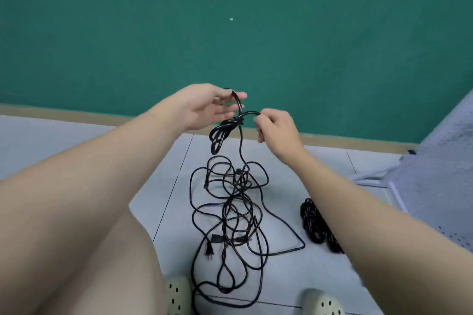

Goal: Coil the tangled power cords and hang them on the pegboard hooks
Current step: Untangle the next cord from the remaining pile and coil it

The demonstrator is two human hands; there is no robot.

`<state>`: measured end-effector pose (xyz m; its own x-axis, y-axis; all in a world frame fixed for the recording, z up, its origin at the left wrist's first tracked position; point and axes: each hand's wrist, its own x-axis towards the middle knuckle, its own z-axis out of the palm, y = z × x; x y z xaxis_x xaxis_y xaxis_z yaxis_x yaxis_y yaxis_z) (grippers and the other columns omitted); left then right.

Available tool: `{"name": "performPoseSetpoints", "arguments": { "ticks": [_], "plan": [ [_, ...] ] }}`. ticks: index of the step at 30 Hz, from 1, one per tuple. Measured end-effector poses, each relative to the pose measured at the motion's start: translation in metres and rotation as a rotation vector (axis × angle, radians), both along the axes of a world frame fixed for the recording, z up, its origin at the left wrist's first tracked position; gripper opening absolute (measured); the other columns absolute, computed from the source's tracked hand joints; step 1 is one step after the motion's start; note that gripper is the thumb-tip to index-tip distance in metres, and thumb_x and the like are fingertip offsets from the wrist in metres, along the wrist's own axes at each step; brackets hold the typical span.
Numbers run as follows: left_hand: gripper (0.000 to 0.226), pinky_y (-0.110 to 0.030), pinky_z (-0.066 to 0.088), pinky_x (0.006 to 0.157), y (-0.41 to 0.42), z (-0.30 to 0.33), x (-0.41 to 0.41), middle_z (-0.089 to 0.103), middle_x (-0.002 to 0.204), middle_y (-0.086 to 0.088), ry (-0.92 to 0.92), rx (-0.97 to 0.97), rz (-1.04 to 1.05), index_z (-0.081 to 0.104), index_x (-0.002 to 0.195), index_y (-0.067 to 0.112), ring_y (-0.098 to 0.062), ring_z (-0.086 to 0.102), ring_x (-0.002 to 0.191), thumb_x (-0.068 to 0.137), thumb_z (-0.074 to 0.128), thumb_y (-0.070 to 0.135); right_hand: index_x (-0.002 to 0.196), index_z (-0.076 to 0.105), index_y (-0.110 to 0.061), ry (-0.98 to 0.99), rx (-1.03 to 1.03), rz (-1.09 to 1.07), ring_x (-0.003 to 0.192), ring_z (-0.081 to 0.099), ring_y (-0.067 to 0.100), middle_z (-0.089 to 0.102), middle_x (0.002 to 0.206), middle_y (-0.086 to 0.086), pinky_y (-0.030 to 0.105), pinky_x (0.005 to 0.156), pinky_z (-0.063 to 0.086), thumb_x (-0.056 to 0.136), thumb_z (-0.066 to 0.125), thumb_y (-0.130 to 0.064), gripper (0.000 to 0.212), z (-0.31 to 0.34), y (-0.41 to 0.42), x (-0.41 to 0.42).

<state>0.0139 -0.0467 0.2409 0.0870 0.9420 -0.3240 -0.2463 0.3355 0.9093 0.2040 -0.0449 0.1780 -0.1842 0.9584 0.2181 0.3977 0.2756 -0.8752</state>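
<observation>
A black power cord (239, 120) is held up in the air in front of the green wall (230, 33), between the person's two hands. Part of it is already gathered into a small bundle of loops (220, 135) that hangs just below the left hand (204, 107). That hand's fingers are mostly straight, with the thumb and fingertips loosely pinching the cord's upper end, so its grip is light. The right hand (276, 128) has its fingers curled, pinching the cord where it arches over to the right.

From the bundle a single strand drops down to a tangled heap of black cords (233, 212) spread on the pale tiled floor (281, 181), in the middle of the scene. A two-pin plug (208, 250) lies at the near left edge of the heap.

To the right of the heap, partly hidden behind the right forearm, lies a second, tighter bunch of black cord (314, 222). Farther right stands a white perforated board (435, 174), leaning at an angle. At the near edge are the toes of two pale perforated clogs (176, 294).
</observation>
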Motion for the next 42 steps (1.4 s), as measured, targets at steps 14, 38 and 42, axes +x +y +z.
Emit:
{"name": "performPoseSetpoints", "arguments": {
  "ticks": [14, 38, 42],
  "plan": [
    [0.064, -0.034, 0.062, 0.08, -0.07, 0.067, 0.035, 0.072, 0.122, -0.02, -0.041, 0.196, -0.248, 0.061, 0.128, -0.007, -0.029, 0.072, 0.094, 0.1, 0.049, 0.049, 0.078, 0.062, -0.009, -0.113, -0.004, 0.059, 0.05, 0.041, 0.019, 0.044, 0.055, -0.003, 0.026, 0.049, 0.039, 0.1, 0.061, -0.022, 0.025, 0.125, -0.039, 0.061],
    [0.093, -0.035, 0.06, 0.085, -0.012, 0.046, 0.003, 0.075, 0.107, -0.015, 0.065, 0.23, -0.28, 0.073, 0.111, 0.005, -0.027, 0.074, 0.09, 0.077, 0.033, 0.083, 0.101, 0.07, -0.024, -0.106, -0.094, 0.342, 0.044, 0.049, 0.025, 0.049, 0.063, 0.007, 0.04, 0.054, 0.048, 0.106, 0.055, -0.034, 0.018, 0.098, 0.009, 0.008],
    [0.092, -0.035, 0.057, 0.076, -0.001, 0.039, -0.004, 0.072, 0.101, -0.009, 0.198, 0.231, -0.236, 0.075, 0.11, 0.004, -0.021, 0.062, 0.079, 0.086, 0.031, 0.082, 0.099, 0.07, -0.021, -0.123, -0.096, 0.29, 0.043, 0.047, 0.023, 0.048, 0.062, 0.011, 0.029, 0.05, 0.042, 0.105, 0.058, -0.035, 0.019, 0.092, 0.018, 0.007]
  ]
}}
